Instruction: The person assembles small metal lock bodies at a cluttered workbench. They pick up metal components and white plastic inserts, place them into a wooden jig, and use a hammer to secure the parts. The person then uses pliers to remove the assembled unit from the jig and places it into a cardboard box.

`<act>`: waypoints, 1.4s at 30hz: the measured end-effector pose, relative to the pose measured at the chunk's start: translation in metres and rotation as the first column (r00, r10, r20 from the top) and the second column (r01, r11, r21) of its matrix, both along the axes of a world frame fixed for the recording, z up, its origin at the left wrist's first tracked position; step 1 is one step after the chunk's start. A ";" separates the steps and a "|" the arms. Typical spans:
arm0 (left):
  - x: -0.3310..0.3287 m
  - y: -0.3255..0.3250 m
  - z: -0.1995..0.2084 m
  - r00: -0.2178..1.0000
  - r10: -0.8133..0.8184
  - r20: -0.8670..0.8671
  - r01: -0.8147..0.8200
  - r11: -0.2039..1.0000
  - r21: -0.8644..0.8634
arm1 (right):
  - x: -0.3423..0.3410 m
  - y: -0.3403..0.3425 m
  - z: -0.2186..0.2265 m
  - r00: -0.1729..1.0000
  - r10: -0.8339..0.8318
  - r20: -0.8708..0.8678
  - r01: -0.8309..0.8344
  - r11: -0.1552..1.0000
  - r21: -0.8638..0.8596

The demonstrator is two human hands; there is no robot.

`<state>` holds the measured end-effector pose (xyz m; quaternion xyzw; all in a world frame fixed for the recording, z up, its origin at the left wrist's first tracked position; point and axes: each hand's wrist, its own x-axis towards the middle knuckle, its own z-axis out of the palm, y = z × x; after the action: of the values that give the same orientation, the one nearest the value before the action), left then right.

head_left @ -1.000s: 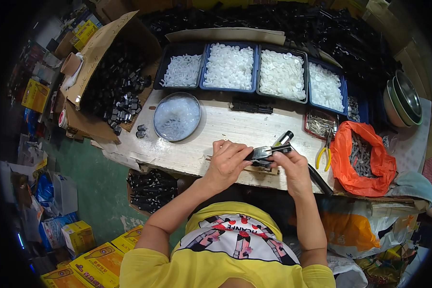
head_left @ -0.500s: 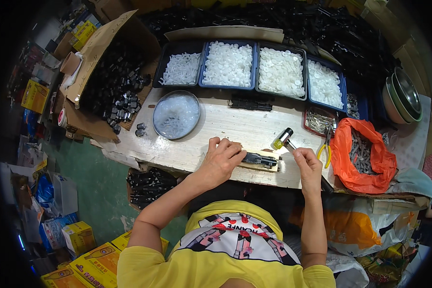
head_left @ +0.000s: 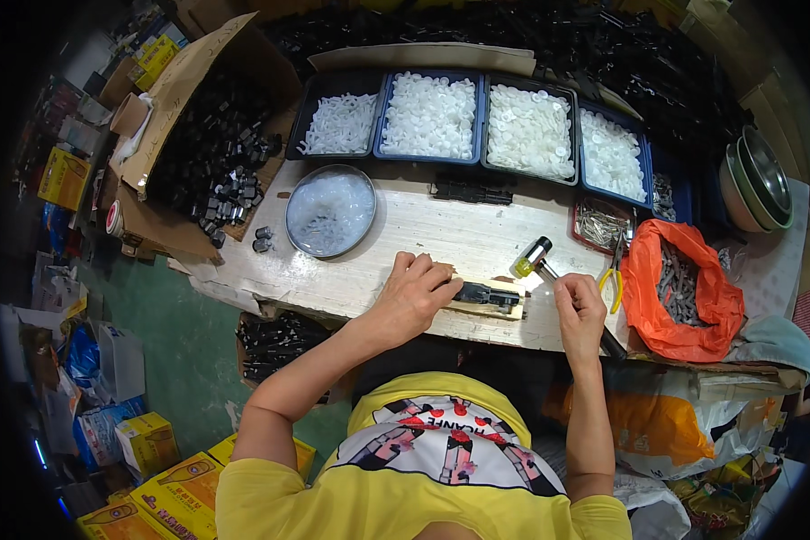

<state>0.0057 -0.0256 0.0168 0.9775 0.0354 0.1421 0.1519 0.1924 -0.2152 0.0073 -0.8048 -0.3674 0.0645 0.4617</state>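
Clock positions are read around the black part (head_left: 488, 294), which lies lengthwise on a pale block (head_left: 519, 310) near the worker's edge of the bench. The block seems to serve as a rest, lifting the piece off the tabletop and keeping it level.

At nine o'clock the left hand (head_left: 414, 297) arches over the part's near end, which looks like a way of steadying it; its fingers hide that end, so I cannot tell whether they grip or merely press.

At three o'clock the right hand (head_left: 580, 304) is closed on the handle of a small hammer (head_left: 534, 256), pinched between thumb and fingers. The head points to about two o'clock, beside the block and clear of the part. The two hands are apart, the part's exposed length between them.

Farther out at three o'clock, yellow-handled pliers (head_left: 619, 286) and an orange bag (head_left: 641, 310) of grey pieces sit within easy right-hand reach. Trays (head_left: 427, 162) of white pieces line twelve o'clock, presumably sorted for picking.
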 end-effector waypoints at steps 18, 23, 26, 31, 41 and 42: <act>0.003 0.002 0.016 0.972 -0.139 -0.188 0.155 0.985 0.071 | -0.022 -0.006 0.031 0.940 0.243 0.239 -0.186 0.953 -0.239; 0.003 0.003 0.018 0.970 -0.153 -0.190 0.174 0.980 0.097 | -0.035 -0.009 0.065 0.893 0.306 0.329 -0.216 0.935 -0.283; 0.004 0.003 0.021 0.964 -0.156 -0.214 0.180 0.979 0.096 | -0.043 -0.008 0.069 0.874 0.310 0.374 -0.210 0.936 -0.284; 0.005 0.002 0.019 0.964 -0.163 -0.208 0.191 0.974 0.121 | -0.046 0.000 0.061 0.849 0.380 0.366 -0.195 0.871 -0.451; 0.009 0.004 0.009 0.991 -0.121 -0.054 0.118 0.991 -0.063 | -0.037 0.003 0.055 0.897 0.396 0.197 -0.216 0.781 -0.585; 0.010 0.004 0.008 0.994 -0.097 -0.048 0.093 0.992 -0.081 | -0.036 0.003 0.057 0.905 0.378 0.194 -0.214 0.800 -0.560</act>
<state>0.0156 -0.0217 0.0251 0.9747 -0.0017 0.1077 0.1958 0.1569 -0.2121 0.0645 -0.8318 -0.5230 0.1133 0.1471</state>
